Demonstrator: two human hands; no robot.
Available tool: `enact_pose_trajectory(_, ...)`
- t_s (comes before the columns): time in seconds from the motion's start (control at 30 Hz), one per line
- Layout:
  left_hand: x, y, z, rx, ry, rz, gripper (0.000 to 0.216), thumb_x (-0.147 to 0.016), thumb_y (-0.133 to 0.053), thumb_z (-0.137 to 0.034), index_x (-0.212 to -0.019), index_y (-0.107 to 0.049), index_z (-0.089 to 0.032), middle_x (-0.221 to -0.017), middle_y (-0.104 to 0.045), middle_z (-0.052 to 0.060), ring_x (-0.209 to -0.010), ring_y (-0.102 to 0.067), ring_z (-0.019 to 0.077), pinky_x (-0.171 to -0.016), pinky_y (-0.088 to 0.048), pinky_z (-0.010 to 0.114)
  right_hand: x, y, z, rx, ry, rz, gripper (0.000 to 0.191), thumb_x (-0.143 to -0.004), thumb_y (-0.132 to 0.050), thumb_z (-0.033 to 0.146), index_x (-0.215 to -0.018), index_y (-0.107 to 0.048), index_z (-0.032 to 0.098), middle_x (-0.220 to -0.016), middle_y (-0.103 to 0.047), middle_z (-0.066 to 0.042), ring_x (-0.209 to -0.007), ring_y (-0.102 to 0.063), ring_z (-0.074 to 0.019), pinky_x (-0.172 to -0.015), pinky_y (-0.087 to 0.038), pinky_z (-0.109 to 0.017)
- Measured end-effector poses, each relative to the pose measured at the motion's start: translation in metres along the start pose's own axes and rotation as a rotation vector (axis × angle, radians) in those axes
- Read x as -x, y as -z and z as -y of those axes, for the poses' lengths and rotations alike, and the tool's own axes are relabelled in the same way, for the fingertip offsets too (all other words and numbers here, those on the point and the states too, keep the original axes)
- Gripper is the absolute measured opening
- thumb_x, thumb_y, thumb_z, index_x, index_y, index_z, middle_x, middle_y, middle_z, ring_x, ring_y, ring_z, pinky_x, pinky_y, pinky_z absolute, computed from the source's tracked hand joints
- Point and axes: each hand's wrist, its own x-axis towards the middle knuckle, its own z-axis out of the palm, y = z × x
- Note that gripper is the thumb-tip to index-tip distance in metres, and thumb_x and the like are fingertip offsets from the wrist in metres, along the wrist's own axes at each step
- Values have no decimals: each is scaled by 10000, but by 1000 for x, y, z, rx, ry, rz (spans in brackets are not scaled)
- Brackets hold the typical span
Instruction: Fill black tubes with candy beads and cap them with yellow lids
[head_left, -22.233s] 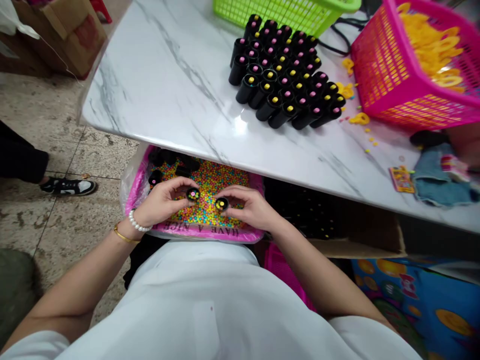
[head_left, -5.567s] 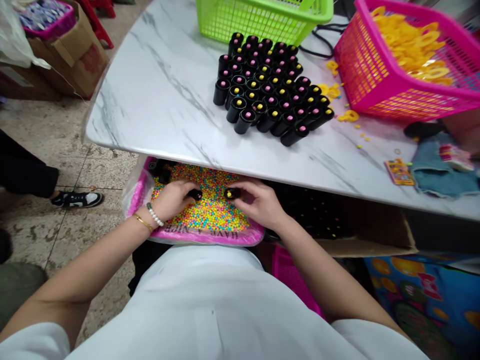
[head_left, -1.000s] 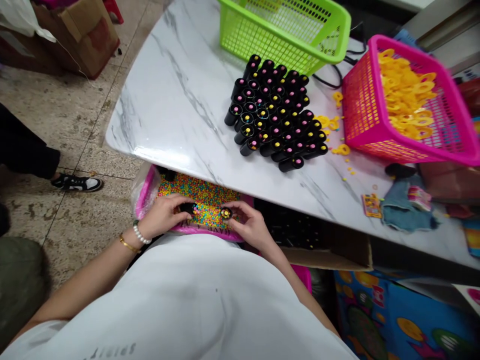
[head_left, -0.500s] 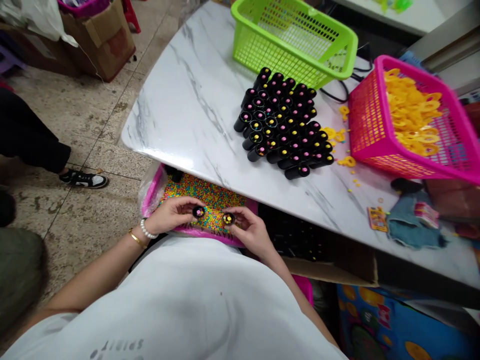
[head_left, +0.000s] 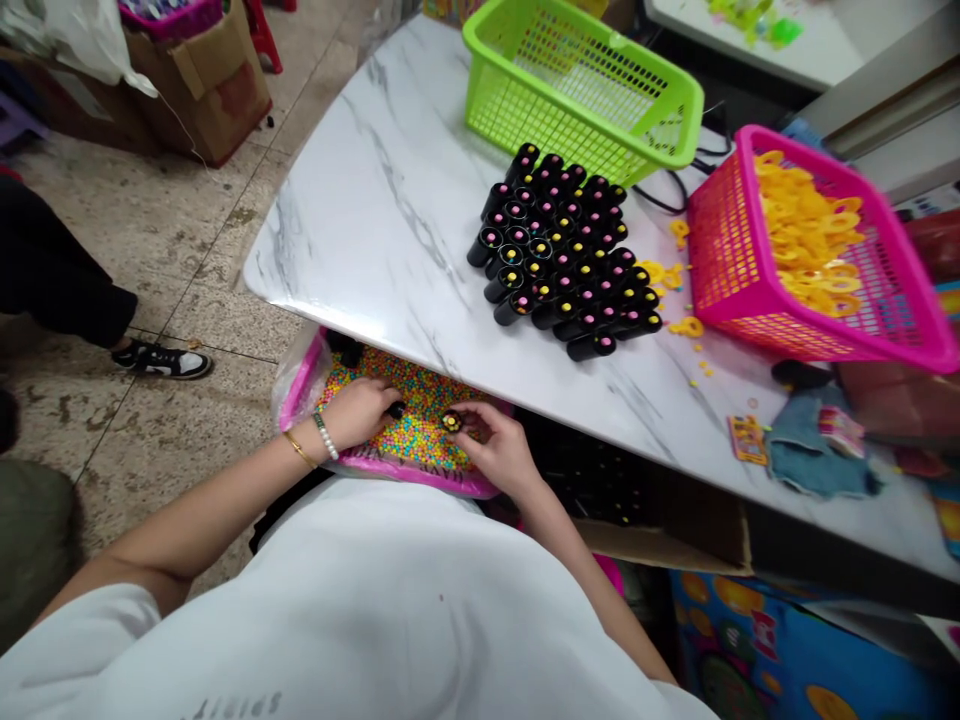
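My left hand point(head_left: 363, 412) is closed around a small black tube point(head_left: 395, 410), held low over the colourful beads, with the knuckles turned up. In my right hand point(head_left: 491, 440) another black tube point(head_left: 451, 421) is pinched between thumb and fingers. Its open end faces up and shows a yellow centre with bits around it. Both hands are above a pink tray point(head_left: 292, 400) filled with small multicoloured beads point(head_left: 420, 385). A group of black tubes point(head_left: 562, 250) with pink or yellow centres stands on the marbled table point(head_left: 360, 200).
A green basket point(head_left: 577, 140) stands at the table's back. To the right, a pink basket point(head_left: 727, 250) holds yellow ring-shaped pieces point(head_left: 810, 230). A cardboard box point(head_left: 675, 545) with black pieces sits under the table edge. At left, a person's shoe point(head_left: 165, 358) rests on the floor.
My left hand has turned over and dipped toward the beads, tipping its tube so the open end no longer shows. My right hand has shifted slightly, still gripping its tube.
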Motion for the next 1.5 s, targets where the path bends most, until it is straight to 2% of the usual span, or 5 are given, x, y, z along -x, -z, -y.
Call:
enact_pose_trajectory(0.4, -11, -9, 5, 170, -65, 84, 338, -753, -632, -95, -1063, -724, -195, -1013, -747, 55, -900, -690, 190, -847, -518, 293, 17, 1, -1, -127, -72, -22, 290, -740, -684, 198, -1028, -661, 210, -909, -690, -35, -725, -641, -152, -693, -544, -276)
enact_pose_trajectory(0.7, 2, 9, -15, 1110, 44, 170, 347, -728, -717, -239, -1068, -694, -175, -955, -717, 46, -808, -652, 147, -736, -519, 261, 23, 11, 24, -399, -147, 7, 310, -739, -739, 269, -1024, -626, 224, -1047, -691, -65, -914, -677, -190, -830, -572, -315)
enact_pose_trajectory(0.93, 16, 62, -65, 702, -187, -154, 254, -761, -707, -179, -1010, -698, -227, -999, -638, 44, -892, -614, 160, -791, -516, 271, 25, 28, 62, -84, 129, -287, 238, -775, -678, 193, -1002, -645, 258, -957, -609, -57, -854, -616, -194, -731, -539, -301)
enact_pose_trajectory(1.1, -9, 89, -63, 478, -138, -452, 223, -820, -671, -259, -1041, -664, -228, -745, -606, -15, -658, -568, 125, -602, -467, 247, 0, 38, 57, 48, 29, -598, 213, -755, -700, 230, -963, -650, 235, -726, -576, 8, -568, -522, -138, -532, -464, -262)
enact_pose_trajectory(1.5, -119, 102, -64, 283, -16, -428, 259, -730, -734, -282, -964, -704, -175, -667, -701, 0, -604, -629, 140, -593, -455, 267, -38, 55, 47, 218, -41, -806, 182, -775, -632, 287, -914, -534, 223, -794, -733, 0, -489, -594, -127, -591, -487, -262)
